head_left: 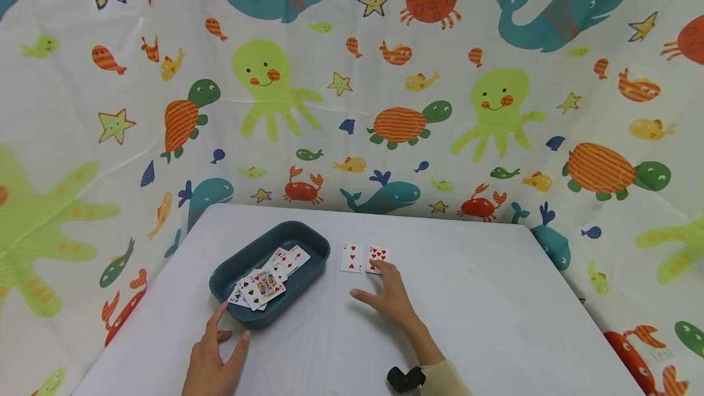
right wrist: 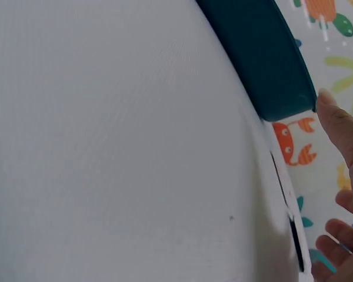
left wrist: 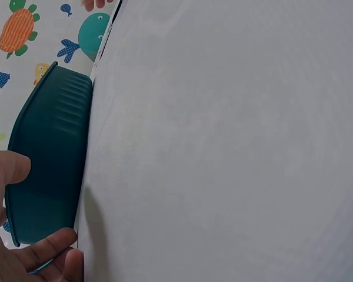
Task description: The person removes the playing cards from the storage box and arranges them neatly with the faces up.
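A dark teal tray (head_left: 297, 298) holds several loose, overlapping playing cards (head_left: 266, 285), a face card among them. My left hand (head_left: 211, 362) is at the tray's near left end, index fingertip right at the rim and thumb spread away. In the left wrist view its thumb (left wrist: 15, 167) overlaps the tray's side. To the right of the tray, a three of hearts (head_left: 352, 257) lies face up on the table. Beside it lies another hearts card (head_left: 377, 253), partly hidden by my right hand (head_left: 393, 298). That hand's fingers reach over the card's lower part, thumb apart, pointing left.
A white cloth covers the table (head_left: 484, 310). Behind and around it hangs a curtain (head_left: 330, 109) printed with sea animals. A black band-like object (head_left: 406, 379) shows at the right wrist, by a beige sleeve (head_left: 445, 379).
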`<state>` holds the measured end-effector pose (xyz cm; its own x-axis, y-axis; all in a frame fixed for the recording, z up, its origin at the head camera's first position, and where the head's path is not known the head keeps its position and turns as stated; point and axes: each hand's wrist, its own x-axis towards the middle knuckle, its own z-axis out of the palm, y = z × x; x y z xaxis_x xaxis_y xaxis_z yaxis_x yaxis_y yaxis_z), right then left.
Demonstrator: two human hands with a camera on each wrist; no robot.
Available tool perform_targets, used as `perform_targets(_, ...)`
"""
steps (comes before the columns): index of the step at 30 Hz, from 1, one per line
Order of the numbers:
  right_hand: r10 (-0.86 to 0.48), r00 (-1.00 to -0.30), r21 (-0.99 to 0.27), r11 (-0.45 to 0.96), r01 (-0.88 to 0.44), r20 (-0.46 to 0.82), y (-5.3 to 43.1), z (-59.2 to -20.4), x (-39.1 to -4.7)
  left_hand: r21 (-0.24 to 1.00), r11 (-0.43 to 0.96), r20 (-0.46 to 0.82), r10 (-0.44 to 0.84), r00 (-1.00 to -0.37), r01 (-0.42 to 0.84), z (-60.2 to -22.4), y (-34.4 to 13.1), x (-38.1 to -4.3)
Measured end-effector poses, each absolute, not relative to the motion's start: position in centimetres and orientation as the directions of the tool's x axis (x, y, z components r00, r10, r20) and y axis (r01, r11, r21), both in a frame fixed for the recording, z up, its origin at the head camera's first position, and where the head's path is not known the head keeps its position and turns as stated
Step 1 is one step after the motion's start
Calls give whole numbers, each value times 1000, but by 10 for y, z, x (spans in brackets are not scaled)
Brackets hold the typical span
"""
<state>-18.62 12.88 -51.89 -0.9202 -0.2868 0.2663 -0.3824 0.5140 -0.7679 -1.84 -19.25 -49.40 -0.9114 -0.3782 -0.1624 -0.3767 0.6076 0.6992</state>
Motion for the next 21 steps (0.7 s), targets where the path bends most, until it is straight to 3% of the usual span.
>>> perform_targets(14, -287, -913, -823, 413, -390, 289, 110, -497, -156, 699, 611, -156, -379, -912, -373, -495, -195, -16)
perform_targets(21, -305, -922, -875, 343, -341, 239, 94, -489, -139, 695, 604, -177, -382, -907, -390, -495, -194, -18)
